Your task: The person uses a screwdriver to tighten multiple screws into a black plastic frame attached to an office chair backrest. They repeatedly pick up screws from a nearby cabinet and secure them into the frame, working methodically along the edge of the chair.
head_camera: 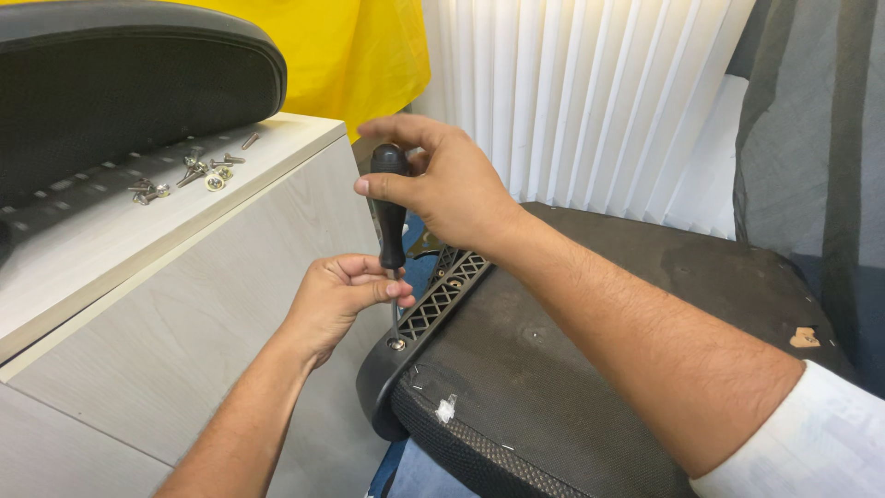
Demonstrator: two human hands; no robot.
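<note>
Screwdriver (pixel 390 207) with a black handle stands nearly upright in the middle of the head view, its thin metal shaft running down to a screw (pixel 396 344) set in the black plastic edge of an overturned chair seat (pixel 590 341). I see my right hand (pixel 442 184) clenched over the top of the handle, thumb and fingers wrapped around it from above. My left hand (pixel 343 290) is lower, its fingertips pinched around the shaft just under the handle, close above the screw. The seat lies underside up, covered in dark fabric with a few staples and a small torn patch, and a slotted plastic grille (pixel 444 290) runs along its near edge beside the shaft. To my left is a pale wood-grain desk (pixel 184 304), and on its top lies a scatter of loose screws and washers (pixel 189 172), well apart from my hands. A black mesh chair back (pixel 120 83) rests on the desk behind those screws. Behind all this hang a yellow cloth (pixel 350 51) and white vertical blinds (pixel 590 92).
</note>
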